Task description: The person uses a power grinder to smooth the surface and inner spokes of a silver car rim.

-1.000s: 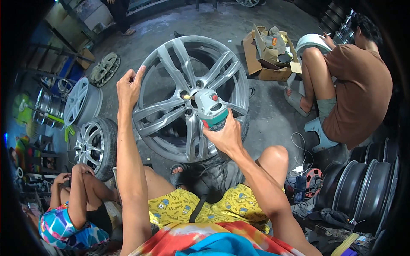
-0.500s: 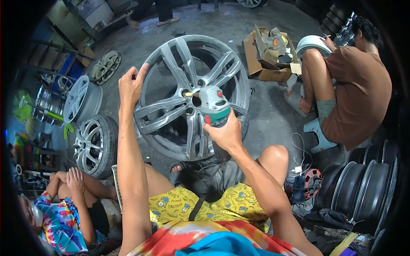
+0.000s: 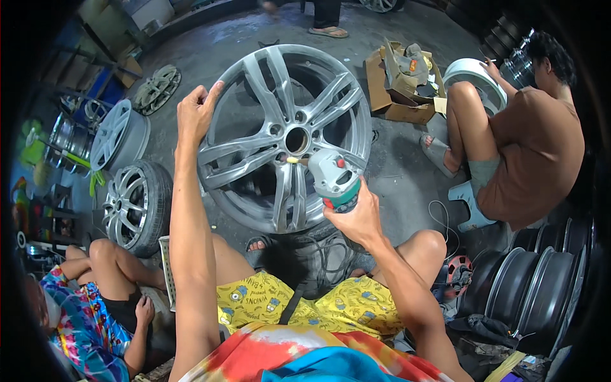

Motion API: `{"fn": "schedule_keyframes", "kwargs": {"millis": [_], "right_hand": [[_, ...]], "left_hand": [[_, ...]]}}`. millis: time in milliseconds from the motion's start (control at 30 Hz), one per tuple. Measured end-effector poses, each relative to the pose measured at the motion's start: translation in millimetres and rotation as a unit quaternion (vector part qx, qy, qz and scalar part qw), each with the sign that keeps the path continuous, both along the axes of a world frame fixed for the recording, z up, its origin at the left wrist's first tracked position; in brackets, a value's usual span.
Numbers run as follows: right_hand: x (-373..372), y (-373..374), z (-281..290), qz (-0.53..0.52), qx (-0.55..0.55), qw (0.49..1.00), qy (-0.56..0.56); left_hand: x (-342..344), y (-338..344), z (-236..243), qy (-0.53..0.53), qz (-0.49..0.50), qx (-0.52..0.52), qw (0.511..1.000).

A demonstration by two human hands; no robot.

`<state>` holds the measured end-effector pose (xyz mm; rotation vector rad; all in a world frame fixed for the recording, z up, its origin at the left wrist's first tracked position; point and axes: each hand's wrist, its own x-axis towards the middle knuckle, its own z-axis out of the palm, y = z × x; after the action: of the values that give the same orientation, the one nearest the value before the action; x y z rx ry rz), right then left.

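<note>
A large bare-metal alloy wheel rim (image 3: 254, 137) with paired spokes stands propped before me, tilted with its face toward me. My left hand (image 3: 196, 118) is closed on its upper left edge, the thumb pointing up along the lip. My right hand (image 3: 356, 216) grips a grey and green power grinder (image 3: 332, 175) by its body. Its slim shaft points left and ends in a small yellow tip (image 3: 292, 160). That tip lies at a bolt hole just below the hub bore; whether it touches the metal, I cannot tell.
Wheels stand at the left: a bare rim (image 3: 113, 137) and one with a tyre (image 3: 137, 207). At the right, a person in brown (image 3: 531, 153) sits on a stool beside a white rim (image 3: 474, 76) and a cardboard box (image 3: 407, 111). Dark rims (image 3: 519, 283) stand lower right. Another person (image 3: 95, 318) sits lower left.
The grinder has moved right and down, its tip going from the left bolt hole to one below the bore. The person at lower left has lowered a hand; someone at the back has stepped right.
</note>
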<state>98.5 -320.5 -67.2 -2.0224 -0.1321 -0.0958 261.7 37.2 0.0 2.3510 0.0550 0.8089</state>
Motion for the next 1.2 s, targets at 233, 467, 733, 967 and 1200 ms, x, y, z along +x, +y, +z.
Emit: {"fn": "schedule_keyframes", "kwargs": {"millis": [233, 467, 733, 967, 1200], "right_hand": [[7.7, 22.9, -16.4, -0.010, -0.058, 0.998, -0.039], [3.3, 38.1, -43.7, -0.037, -0.050, 0.998, -0.028], [-9.4, 46.1, -29.2, -0.073, -0.005, 0.997, 0.019], [-8.9, 54.5, -45.3, -0.090, 0.003, 0.996, 0.029], [-15.7, 45.2, -37.8, -0.088, 0.003, 0.996, -0.011]], "left_hand": [[-4.0, -14.8, 2.4, 0.011, -0.017, -0.008, 1.000], [-2.3, -4.1, -2.3, 0.016, -0.052, -0.043, 0.998], [10.0, -0.1, -11.0, 0.015, -0.074, -0.033, 0.997], [-6.3, -9.1, -1.3, 0.007, -0.039, -0.020, 0.999], [-10.6, -16.9, -0.7, 0.007, -0.027, -0.045, 0.999]]}}
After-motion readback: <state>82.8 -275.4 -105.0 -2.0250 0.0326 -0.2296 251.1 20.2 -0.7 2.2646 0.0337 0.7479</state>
